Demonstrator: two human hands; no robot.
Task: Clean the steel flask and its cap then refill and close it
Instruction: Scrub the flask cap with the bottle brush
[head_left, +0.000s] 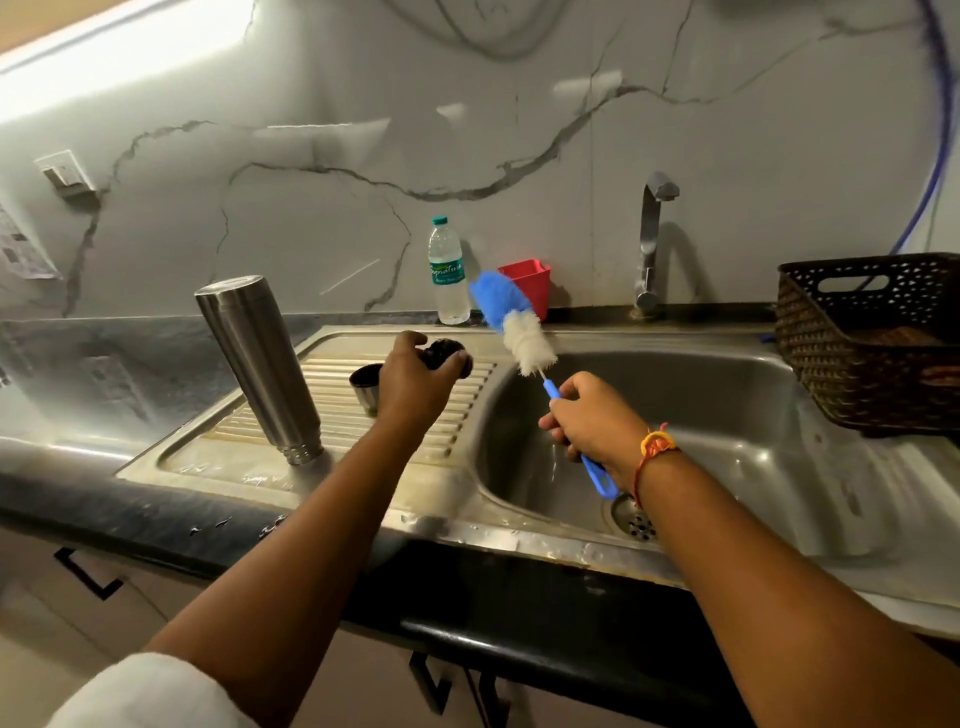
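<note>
Steel flask (260, 364) stands inverted on the drainboard (332, 415), near its left edge. Left hand (415, 384) fingers clamp a dark cap (447, 353); right hand (597, 426) grips the brush (519, 327) over the open basin (727, 415).

One steel flask (258, 364), two caps (365, 387), one bottle brush (514, 325), one plastic bottle (448, 273), one red cup (529, 286), one basket (872, 338), one tap (652, 244).
</note>
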